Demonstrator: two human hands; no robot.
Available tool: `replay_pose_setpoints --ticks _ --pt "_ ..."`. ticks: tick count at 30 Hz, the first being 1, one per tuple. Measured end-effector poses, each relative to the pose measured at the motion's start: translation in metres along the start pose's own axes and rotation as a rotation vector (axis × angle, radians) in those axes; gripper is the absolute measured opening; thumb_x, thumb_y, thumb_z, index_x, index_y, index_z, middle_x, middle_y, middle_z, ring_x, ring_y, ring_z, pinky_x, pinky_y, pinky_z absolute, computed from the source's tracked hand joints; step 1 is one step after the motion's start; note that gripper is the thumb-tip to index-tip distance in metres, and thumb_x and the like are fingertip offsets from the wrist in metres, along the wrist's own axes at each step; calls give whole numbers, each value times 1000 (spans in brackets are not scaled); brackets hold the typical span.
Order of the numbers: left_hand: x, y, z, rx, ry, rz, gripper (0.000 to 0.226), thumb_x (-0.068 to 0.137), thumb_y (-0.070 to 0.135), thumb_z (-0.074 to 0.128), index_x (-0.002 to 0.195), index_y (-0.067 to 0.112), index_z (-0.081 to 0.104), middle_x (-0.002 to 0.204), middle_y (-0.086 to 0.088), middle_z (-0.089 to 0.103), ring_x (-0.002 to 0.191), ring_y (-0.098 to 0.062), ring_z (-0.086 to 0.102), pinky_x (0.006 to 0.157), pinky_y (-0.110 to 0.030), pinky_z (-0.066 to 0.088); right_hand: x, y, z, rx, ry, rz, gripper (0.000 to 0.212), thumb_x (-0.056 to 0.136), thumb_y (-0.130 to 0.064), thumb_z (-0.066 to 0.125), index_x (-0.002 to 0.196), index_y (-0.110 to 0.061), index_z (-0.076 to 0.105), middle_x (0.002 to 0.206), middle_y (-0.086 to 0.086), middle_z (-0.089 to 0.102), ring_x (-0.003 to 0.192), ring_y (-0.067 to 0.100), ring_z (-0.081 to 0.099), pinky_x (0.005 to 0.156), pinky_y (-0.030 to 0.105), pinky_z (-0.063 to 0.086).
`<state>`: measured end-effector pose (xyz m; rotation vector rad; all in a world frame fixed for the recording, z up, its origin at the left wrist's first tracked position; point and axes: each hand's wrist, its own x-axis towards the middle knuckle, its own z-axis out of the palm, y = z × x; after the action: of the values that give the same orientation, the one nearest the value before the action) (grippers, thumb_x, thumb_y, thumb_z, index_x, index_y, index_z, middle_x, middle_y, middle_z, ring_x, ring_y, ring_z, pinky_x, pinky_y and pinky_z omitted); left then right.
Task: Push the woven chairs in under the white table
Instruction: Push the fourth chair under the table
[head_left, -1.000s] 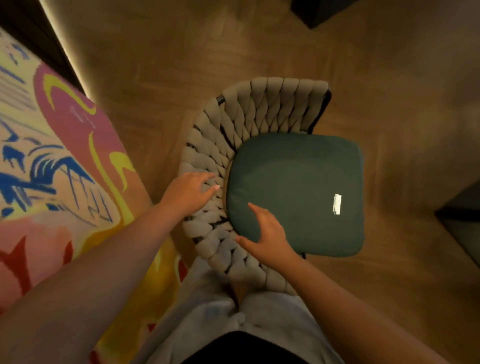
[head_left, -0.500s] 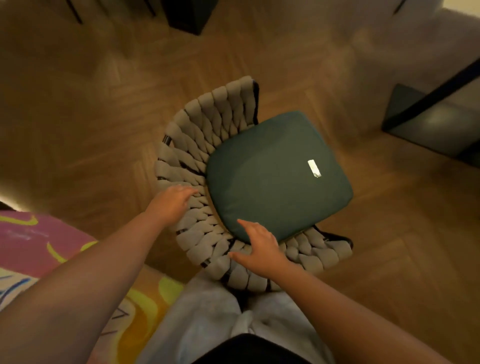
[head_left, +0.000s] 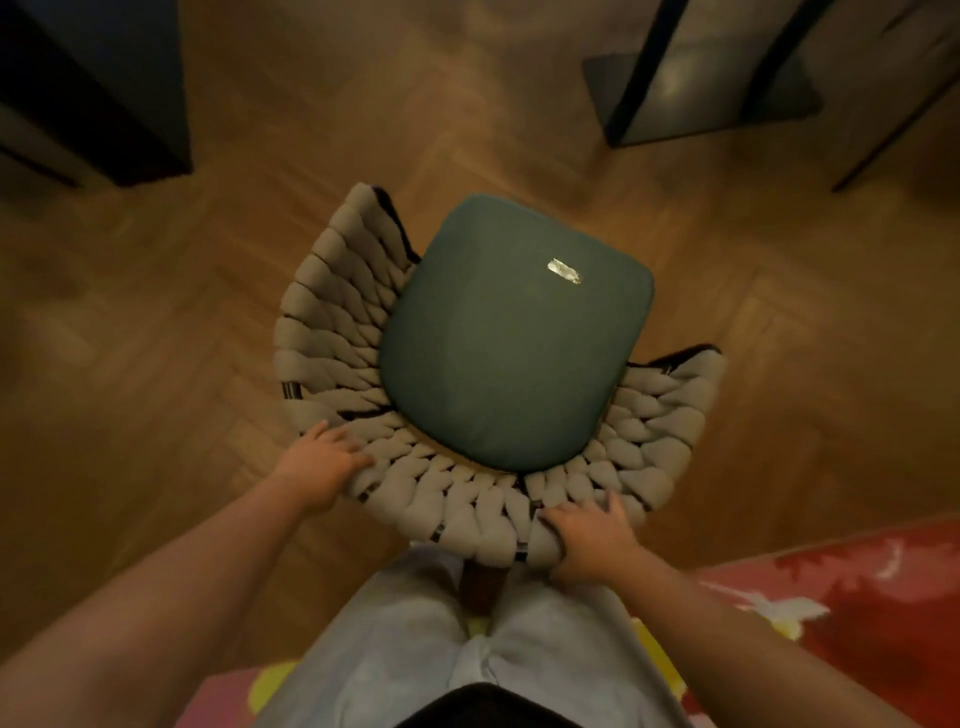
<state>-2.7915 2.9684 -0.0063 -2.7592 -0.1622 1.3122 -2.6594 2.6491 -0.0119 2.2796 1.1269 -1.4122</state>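
Head view: the left hand (head_left: 322, 465) and right hand (head_left: 589, 538) both grip the woven chair (head_left: 363, 332) by its curved backrest rim; its green cushion (head_left: 511, 353) lies just beyond them.

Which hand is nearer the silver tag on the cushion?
Left, narrowly. The left hand grips the woven backrest at the cushion's near-left; the right hand grips it lower, near-right, farther from the silver tag.
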Motion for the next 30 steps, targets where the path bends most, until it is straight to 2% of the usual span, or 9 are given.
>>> replay_pose_setpoints --ticks 2,5,10,16,21,25,30 --pt "2 -10 5 51 45 64 64 92 16 55 148 35 28 155 5 31 146 -21 18 120 -43 3 1 -12 12 -24 111 46 68 80 -54 57 141 -32 38 140 -3 45 131 25 38 113 58 9" --pt "8 -17 3 88 71 129 60 92 21 56 145 35 33 150 6 39 142 -20 26 120 -42 5 3 -26 26 -42 231 43 55 83 -43 58 134 -29 43 134 -2 50 124 24 44 107 50 20" --pt "20 -30 -4 148 56 192 49 92 26 56 137 36 44 143 9 47 135 -18 37 118 -43 12 12 -46 31 -23 299 -15 47 85 -36 57 130 -23 50 131 2 55 120 25 49 99 41 35" --pt "20 -31 -3 188 36 231 50 94 24 53 141 36 40 149 13 38 140 -18 31 119 -49 4 15 -47 34 -19 278 41 42 87 -35 54 127 -22 53 128 2 57 120 25 49 101 41 31" --pt "33 -27 -8 142 40 228 48 94 22 53 138 38 42 145 15 43 138 -19 34 117 -49 1 14 -34 29 -26 292 46 37 88 -32 56 123 -20 56 123 2 59 116 26 51 100 43 33" --pt "53 -11 -34 126 64 237 46 94 22 54 137 37 44 141 12 49 136 -20 37 118 -51 4 18 -1 11 -7 307 78 28 87 -28 56 114 -22 59 116 2 62 112 27 54 94 40 34" --pt "92 18 -81 122 112 250 38 92 22 55 127 36 52 128 10 57 127 -20 46 116 -51 9 20 59 -24 -79 288 158 31 89 -22 55 120 -23 58 122 1 59 118 23 50 101 39 31"
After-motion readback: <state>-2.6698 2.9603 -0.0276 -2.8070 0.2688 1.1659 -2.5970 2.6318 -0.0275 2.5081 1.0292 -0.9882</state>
